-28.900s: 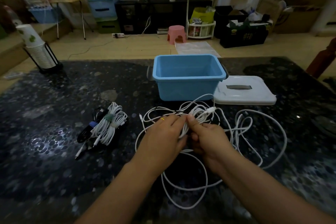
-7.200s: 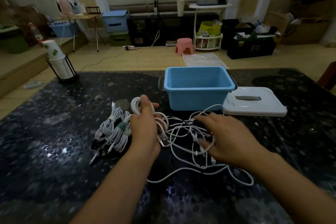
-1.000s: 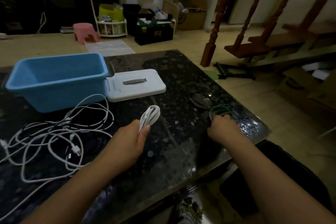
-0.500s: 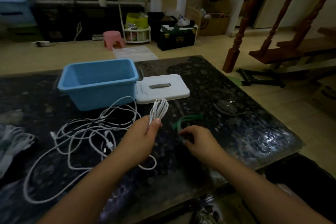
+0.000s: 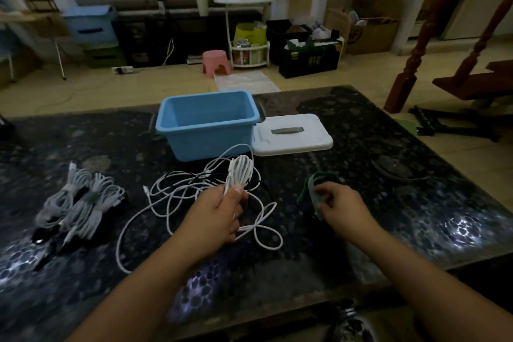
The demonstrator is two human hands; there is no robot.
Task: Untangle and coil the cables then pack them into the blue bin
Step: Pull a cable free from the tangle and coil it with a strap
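Head view, dim light. We see a dark speckled table (image 5: 374, 125) with the blue bin (image 5: 206, 123) standing upright toward its far middle, nothing visible inside. A white lid (image 5: 291, 133) lies flat just right of the bin, touching or nearly touching its side, grey handle up.

Left hand (image 5: 215, 215): fingers and thumb curled round the lower end of a white coil (image 5: 239, 173); the coil stands up out of the fist, its top just in front of the bin. From that fist loose white cable (image 5: 177, 194) trails onto the table: a tangle of loops to the left of the hand, one long strand running toward the near edge, a smaller loop to the right of the wrist. A dark cable seems mixed into the tangle; we cannot tell how many there are.

Right hand (image 5: 337, 207): well apart from the left, fingers curled, pinching a green strap (image 5: 312, 183) that arches up and to the left from the fingertips. The frame is blurred here.

At the left of the table lies a bundle (image 5: 80, 203) of already coiled white cables, bound at the middle with ties, with dark plugs at its near end.

Beyond the table: tan floor, a pink stool (image 5: 216, 62).
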